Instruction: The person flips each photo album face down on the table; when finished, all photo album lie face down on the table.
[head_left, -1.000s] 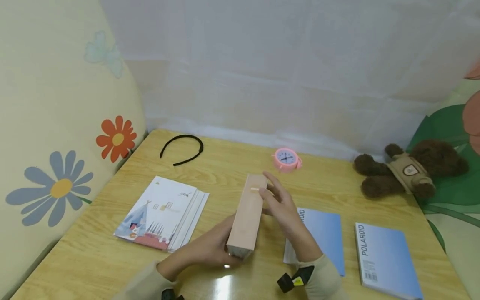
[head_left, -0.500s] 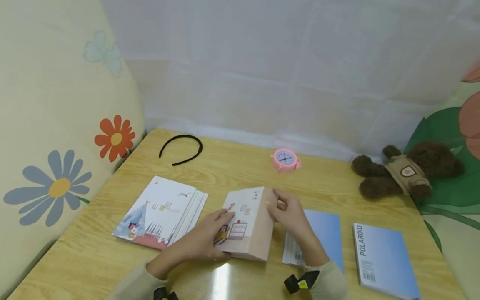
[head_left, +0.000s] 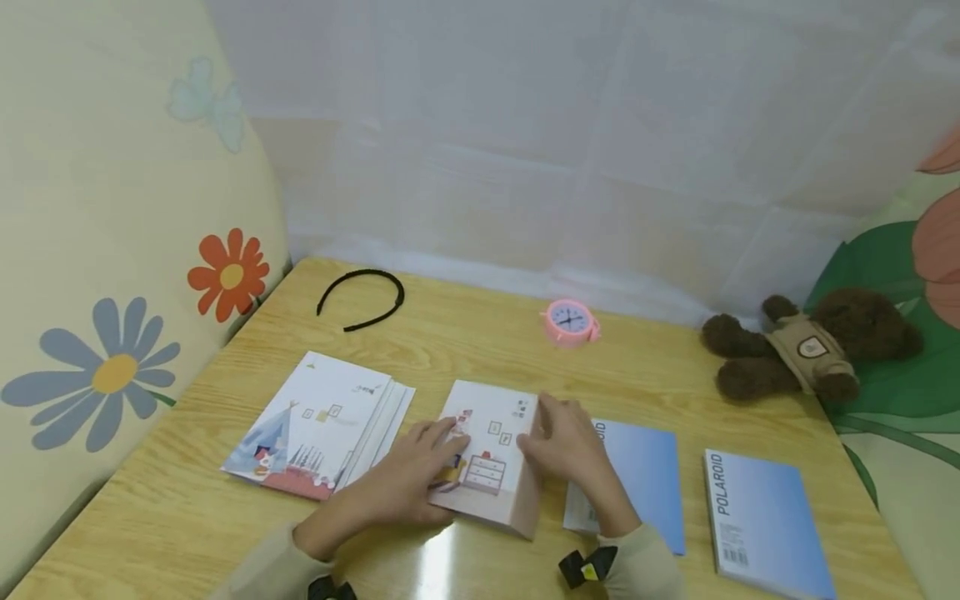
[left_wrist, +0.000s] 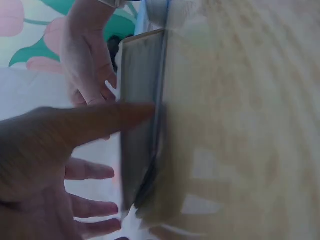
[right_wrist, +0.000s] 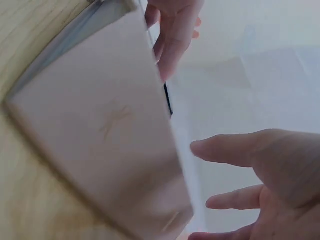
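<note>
A thick book (head_left: pixel 486 454) with a white illustrated cover and a pale pink spine (right_wrist: pixel 107 115) lies on the table (head_left: pixel 435 358) between my hands. Its cover shows a drawn chest of drawers and picture frames. My left hand (head_left: pixel 405 475) touches its left side, the fingers over the cover. In the left wrist view that hand's thumb (left_wrist: pixel 125 116) crosses the book's near end (left_wrist: pixel 142 75). My right hand (head_left: pixel 562 446) is at the upper right corner by the spine. The right wrist view has its fingers spread and straight, close over the cover.
Illustrated white books (head_left: pixel 322 417) lie at left, beside my left forearm. Two blue POLAROID books lie at right, one (head_left: pixel 641 475) partly under my right wrist, another (head_left: pixel 772 517) farther out. A black headband (head_left: pixel 360 275), pink alarm clock (head_left: pixel 568 321) and plush bear (head_left: pixel 806 350) are farther back.
The book stood on edge with its pink side up; it has tipped over to the right, bringing its illustrated cover up. My right hand has followed it down and loosened.
</note>
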